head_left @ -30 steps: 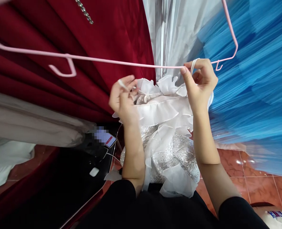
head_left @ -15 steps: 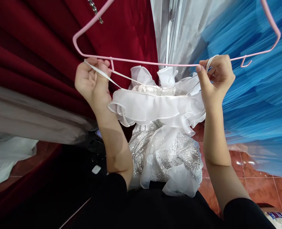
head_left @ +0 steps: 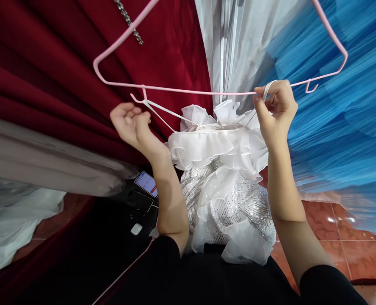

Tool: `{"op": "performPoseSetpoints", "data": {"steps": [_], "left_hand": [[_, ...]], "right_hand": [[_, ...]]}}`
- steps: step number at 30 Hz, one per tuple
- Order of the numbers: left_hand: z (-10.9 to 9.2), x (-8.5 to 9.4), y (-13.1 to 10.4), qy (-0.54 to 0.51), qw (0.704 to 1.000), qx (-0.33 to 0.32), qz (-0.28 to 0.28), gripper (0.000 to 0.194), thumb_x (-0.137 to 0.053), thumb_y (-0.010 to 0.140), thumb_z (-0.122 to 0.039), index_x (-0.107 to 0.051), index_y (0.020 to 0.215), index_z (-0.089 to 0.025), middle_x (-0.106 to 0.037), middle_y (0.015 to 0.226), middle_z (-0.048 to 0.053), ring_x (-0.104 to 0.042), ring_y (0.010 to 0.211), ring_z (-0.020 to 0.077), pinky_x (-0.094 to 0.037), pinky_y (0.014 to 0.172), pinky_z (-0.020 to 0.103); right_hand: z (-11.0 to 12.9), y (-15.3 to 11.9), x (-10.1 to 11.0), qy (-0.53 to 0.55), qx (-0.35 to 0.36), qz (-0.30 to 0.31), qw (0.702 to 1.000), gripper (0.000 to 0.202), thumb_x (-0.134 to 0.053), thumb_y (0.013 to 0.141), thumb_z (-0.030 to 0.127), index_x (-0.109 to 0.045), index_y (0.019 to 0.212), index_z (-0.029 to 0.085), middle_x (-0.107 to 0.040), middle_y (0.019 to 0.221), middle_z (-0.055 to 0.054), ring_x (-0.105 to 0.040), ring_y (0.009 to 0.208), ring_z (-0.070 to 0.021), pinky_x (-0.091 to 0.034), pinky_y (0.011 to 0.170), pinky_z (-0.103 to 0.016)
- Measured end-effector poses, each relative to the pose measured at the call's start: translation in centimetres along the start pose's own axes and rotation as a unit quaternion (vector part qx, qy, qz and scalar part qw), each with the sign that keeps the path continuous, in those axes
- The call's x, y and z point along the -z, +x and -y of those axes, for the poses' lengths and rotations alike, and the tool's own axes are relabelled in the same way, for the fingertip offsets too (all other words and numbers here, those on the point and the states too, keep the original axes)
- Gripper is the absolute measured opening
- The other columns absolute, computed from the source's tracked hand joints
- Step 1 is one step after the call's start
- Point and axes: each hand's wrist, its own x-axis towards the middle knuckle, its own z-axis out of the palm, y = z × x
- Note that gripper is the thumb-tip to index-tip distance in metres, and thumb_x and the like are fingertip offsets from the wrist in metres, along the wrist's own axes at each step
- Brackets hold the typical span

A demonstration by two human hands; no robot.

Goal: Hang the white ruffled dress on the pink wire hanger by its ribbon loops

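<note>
A pink clothes hanger (head_left: 188, 90) stretches across the upper part of the head view, with a small hook (head_left: 136, 99) under its bar on the left and another hook (head_left: 309, 89) on the right. Below it hangs a white ruffled dress (head_left: 203, 144) with a silver sequined skirt. Its left strap (head_left: 170, 112) is looped over the left hook. Just under that hook, my left hand (head_left: 131, 123) is empty, its fingers loosely bent and apart. My right hand (head_left: 277, 108) pinches the right strap (head_left: 267, 88) against the hanger bar, beside the right hook.
Dark red cloth (head_left: 172, 46) hangs behind on the left, with a beaded chain (head_left: 129, 21) on it. Blue tulle (head_left: 340, 140) fills the right side. A lit phone (head_left: 146, 184) and a small white case (head_left: 136, 229) lie on a black surface at lower left.
My left hand has let go of the left strap and moved down from the bar; the strap now sits on the left hook. My right hand and the hanger's right end have shifted left.
</note>
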Motion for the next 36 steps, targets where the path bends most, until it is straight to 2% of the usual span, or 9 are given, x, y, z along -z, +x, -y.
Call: {"op": "performPoseSetpoints", "data": {"steps": [5, 10, 14, 17, 21, 26, 28, 32, 36], "left_hand": [[2.0, -5.9, -2.4, -0.020, 0.998, 0.044, 0.046, 0.022, -0.064, 0.090, -0.040, -0.063, 0.105, -0.023, -0.068, 0.098, 0.007, -0.067, 0.096, 0.0239, -0.059, 0.076, 0.038], [3.7, -9.8, -2.9, -0.082, 0.984, 0.068, 0.144, 0.025, -0.057, 0.095, -0.041, -0.061, 0.109, -0.021, -0.066, 0.115, 0.011, -0.065, 0.110, 0.0266, -0.053, 0.095, 0.043], [4.1, -11.9, -2.5, -0.237, 0.966, 0.023, 0.104, 0.023, -0.035, 0.103, -0.039, -0.053, 0.101, -0.024, -0.064, 0.112, 0.006, -0.061, 0.120, 0.0213, -0.045, 0.108, 0.042], [4.0, -12.4, -2.6, -0.279, 0.958, 0.034, 0.064, 0.024, -0.035, 0.103, -0.036, -0.047, 0.087, -0.023, -0.055, 0.083, 0.001, -0.066, 0.099, 0.0168, -0.047, 0.106, 0.040], [3.4, -12.2, -2.8, -0.270, 0.961, 0.040, 0.040, 0.028, -0.032, 0.104, -0.034, -0.045, 0.082, -0.023, -0.046, 0.075, 0.000, -0.062, 0.083, 0.0138, -0.047, 0.105, 0.038], [3.4, -12.2, -2.6, -0.290, 0.955, 0.042, 0.050, 0.028, -0.032, 0.104, -0.034, -0.042, 0.081, -0.022, -0.045, 0.075, -0.001, -0.061, 0.082, 0.0137, -0.049, 0.103, 0.038], [3.7, -12.2, -2.7, -0.309, 0.949, 0.042, 0.056, 0.027, -0.035, 0.103, -0.034, -0.042, 0.081, -0.022, -0.046, 0.075, -0.001, -0.061, 0.082, 0.0140, -0.050, 0.102, 0.038], [3.9, -12.3, -2.9, -0.313, 0.947, 0.044, 0.054, 0.026, -0.037, 0.103, -0.036, -0.041, 0.081, -0.022, -0.047, 0.075, -0.001, -0.062, 0.082, 0.0146, -0.051, 0.101, 0.038], [3.7, -12.3, -2.7, -0.271, 0.961, 0.042, 0.038, 0.027, -0.036, 0.102, -0.039, -0.039, 0.081, -0.023, -0.048, 0.075, 0.000, -0.062, 0.084, 0.0155, -0.051, 0.100, 0.038]], "right_hand": [[0.1, -0.3, -0.4, -0.003, -0.019, 0.006, 1.000, 0.007, -0.062, 0.085, 0.030, -0.059, 0.090, 0.026, -0.062, 0.102, -0.001, -0.056, 0.072, -0.0127, -0.055, 0.068, -0.033], [0.6, -1.2, -0.9, 0.010, -0.024, 0.005, 1.000, 0.007, -0.058, 0.086, 0.025, -0.057, 0.093, 0.027, -0.060, 0.104, 0.000, -0.055, 0.076, -0.0125, -0.054, 0.070, -0.033], [1.6, -1.7, -1.5, 0.005, -0.033, 0.000, 0.999, 0.010, -0.054, 0.090, 0.029, -0.058, 0.099, 0.028, -0.060, 0.102, 0.000, -0.054, 0.075, -0.0118, -0.054, 0.066, -0.031], [2.6, -2.3, -1.2, 0.030, -0.006, 0.010, 0.999, 0.017, -0.052, 0.093, 0.032, -0.063, 0.107, 0.032, -0.063, 0.105, -0.001, -0.059, 0.088, -0.0129, -0.055, 0.066, -0.029], [3.8, -4.3, 0.2, 0.093, 0.010, -0.029, 0.995, 0.030, -0.044, 0.096, 0.035, -0.063, 0.119, 0.036, -0.064, 0.126, 0.002, -0.061, 0.115, -0.0188, -0.059, 0.080, -0.037], [2.3, -6.0, 2.1, 0.153, -0.082, -0.309, 0.935, 0.026, -0.056, 0.087, 0.028, -0.071, 0.108, 0.034, -0.073, 0.106, 0.003, -0.067, 0.072, -0.0138, -0.060, 0.078, -0.042], [1.3, -5.3, 2.9, 0.181, -0.121, -0.368, 0.904, 0.020, -0.063, 0.083, 0.030, -0.073, 0.101, 0.030, -0.074, 0.096, 0.002, -0.069, 0.071, -0.0139, -0.061, 0.078, -0.042], [0.9, -2.9, 4.5, 0.183, -0.196, -0.317, 0.910, 0.019, -0.066, 0.082, 0.041, -0.074, 0.093, 0.028, -0.074, 0.092, 0.000, -0.073, 0.084, -0.0172, -0.062, 0.086, -0.043], [1.1, -1.6, 5.1, 0.203, -0.164, -0.264, 0.929, 0.017, -0.066, 0.083, 0.038, -0.074, 0.094, 0.027, -0.076, 0.092, -0.001, -0.074, 0.087, -0.0181, -0.063, 0.082, -0.039]]}}
